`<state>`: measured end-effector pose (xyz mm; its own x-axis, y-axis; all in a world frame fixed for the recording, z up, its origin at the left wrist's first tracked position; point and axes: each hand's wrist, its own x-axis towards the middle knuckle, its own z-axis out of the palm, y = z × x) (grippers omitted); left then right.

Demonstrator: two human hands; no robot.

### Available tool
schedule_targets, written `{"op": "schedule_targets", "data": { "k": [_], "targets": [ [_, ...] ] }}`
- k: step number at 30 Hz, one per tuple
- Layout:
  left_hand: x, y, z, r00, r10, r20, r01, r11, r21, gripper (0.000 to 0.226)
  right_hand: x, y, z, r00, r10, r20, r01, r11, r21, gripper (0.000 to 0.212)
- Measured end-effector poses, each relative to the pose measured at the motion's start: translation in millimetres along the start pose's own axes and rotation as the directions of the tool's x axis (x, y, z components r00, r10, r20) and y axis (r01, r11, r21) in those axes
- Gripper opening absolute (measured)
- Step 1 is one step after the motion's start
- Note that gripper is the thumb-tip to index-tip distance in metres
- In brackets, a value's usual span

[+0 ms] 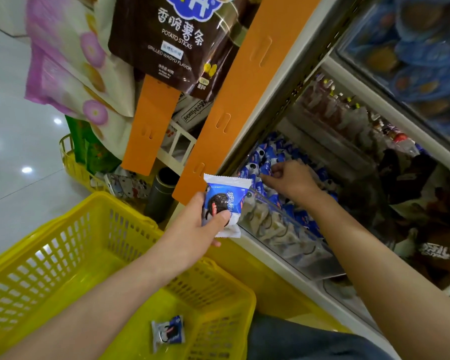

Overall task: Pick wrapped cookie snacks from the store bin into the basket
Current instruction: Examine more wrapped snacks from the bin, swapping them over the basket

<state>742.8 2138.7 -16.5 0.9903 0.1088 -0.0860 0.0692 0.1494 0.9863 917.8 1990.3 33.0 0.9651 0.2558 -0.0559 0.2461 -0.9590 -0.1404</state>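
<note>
Blue-and-white wrapped cookie snack pinched in left hand, held above the yellow basket, beside the store bin. Right hand reaches into the bin, fingers closed on a blue packet in the pile. One more cookie packet lies on the basket floor.

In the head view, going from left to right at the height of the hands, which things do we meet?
Yellow basket → left hand → held cookie pack → right hand, reaching into the bin of blue packs → dark packs in the next compartment.
</note>
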Motion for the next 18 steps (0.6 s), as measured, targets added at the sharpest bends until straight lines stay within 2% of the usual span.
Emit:
{"op": "schedule_targets", "data": {
  "k": [3,6,9,11,13,15,16,18],
  "targets": [
    [-4,2,0,1.000,-0.024,-0.008,0.024,1.000,-0.016,0.028,0,-5,-5,0.998,0.054,-0.012,-0.054,0.999,-0.004,0.038],
    [-5,3,0,0.996,-0.083,-0.038,0.079,0.993,-0.086,0.024,-9,-4,-9,0.982,0.116,-0.150,-0.086,0.976,0.198,0.037],
    [-6,5,-1,0.988,-0.150,-0.031,0.143,0.975,-0.167,0.026,-32,-3,-24,0.932,0.088,-0.351,0.056,0.924,0.379,0.037],
    [-8,7,-2,0.984,-0.175,0.014,0.174,0.962,-0.209,0.035,-54,-6,-35,0.913,0.073,-0.402,0.169,0.829,0.534,0.029],
    [-11,8,-2,0.982,-0.181,0.060,0.191,0.942,-0.277,0.053,-79,-13,-40,0.938,0.054,-0.342,0.209,0.699,0.684,0.022],
    [-13,9,-1,0.978,-0.172,0.120,0.203,0.924,-0.323,0.071,-105,-22,-36,0.982,-0.018,-0.188,0.167,0.546,0.821,0.017],
    [-15,10,-1,0.975,-0.158,0.159,0.203,0.921,-0.331,0.074,-116,-27,-30,0.992,-0.068,-0.107,0.126,0.500,0.857,0.017],
    [-19,10,1,0.966,-0.128,0.225,0.201,0.918,-0.341,0.071,-135,-37,-17,0.988,-0.152,0.012,0.067,0.505,0.860,0.020]
  ]
}}
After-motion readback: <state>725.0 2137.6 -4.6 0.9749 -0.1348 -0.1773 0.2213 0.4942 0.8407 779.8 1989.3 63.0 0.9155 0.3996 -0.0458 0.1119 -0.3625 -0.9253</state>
